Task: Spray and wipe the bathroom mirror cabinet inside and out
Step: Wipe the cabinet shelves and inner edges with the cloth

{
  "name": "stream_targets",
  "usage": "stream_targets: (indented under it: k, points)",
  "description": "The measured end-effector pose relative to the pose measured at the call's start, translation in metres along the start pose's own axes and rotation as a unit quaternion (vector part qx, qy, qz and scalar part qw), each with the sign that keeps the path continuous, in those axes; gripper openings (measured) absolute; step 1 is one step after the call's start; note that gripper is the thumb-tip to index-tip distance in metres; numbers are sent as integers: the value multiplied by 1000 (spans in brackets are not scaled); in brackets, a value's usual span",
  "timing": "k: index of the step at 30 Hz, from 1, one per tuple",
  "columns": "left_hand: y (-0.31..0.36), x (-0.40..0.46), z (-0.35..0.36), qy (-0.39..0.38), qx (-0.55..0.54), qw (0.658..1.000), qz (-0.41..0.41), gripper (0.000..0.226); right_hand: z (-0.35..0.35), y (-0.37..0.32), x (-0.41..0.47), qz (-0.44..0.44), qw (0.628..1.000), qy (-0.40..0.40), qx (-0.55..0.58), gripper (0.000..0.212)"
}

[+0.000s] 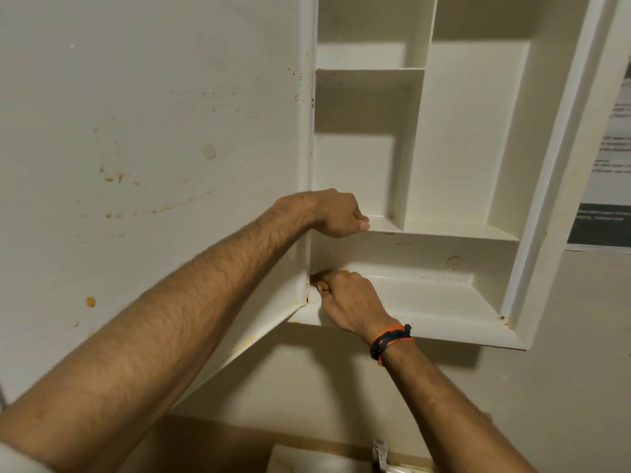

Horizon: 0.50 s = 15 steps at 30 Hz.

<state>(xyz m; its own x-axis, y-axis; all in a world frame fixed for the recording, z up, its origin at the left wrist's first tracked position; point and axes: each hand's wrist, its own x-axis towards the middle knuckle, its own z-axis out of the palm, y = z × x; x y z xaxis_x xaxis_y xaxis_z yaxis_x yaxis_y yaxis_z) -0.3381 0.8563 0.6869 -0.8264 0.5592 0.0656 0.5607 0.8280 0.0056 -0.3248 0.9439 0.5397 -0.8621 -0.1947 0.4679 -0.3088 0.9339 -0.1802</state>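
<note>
Cream plastic mirror cabinet [471, 138] is wide open, with its door [153, 148] swung out left and rust-orange spots on the inside face. Right hand [348, 298] is down in the bottom compartment's left corner, fingers curled around a yellowish cloth or sponge [323, 285] that's mostly hidden under them, pressed right by the hinge side. Left hand [338, 215] grips the front edge of the shelf above, at its left end, fingers curled over it.

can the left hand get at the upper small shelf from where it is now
Probably yes. The left hand grips the middle shelf edge, and the upper small shelf sits directly above in the same open compartment, with nothing between them.
</note>
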Motion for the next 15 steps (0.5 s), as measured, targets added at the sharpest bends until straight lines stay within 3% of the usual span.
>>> stream_targets:
  k: [4,10,15]
  points:
    - [-1,3,1,2,-5,1000,-2,47,1,-3,-22,-41,999,25,23,26]
    - [0,2,1,11,5,1000,1,46,-11,-9,5,-17,998,-52,34,18]
    - [-1,2,5,25,-3,1000,1,45,-7,-5,-15,-60,998,-15,24,22]
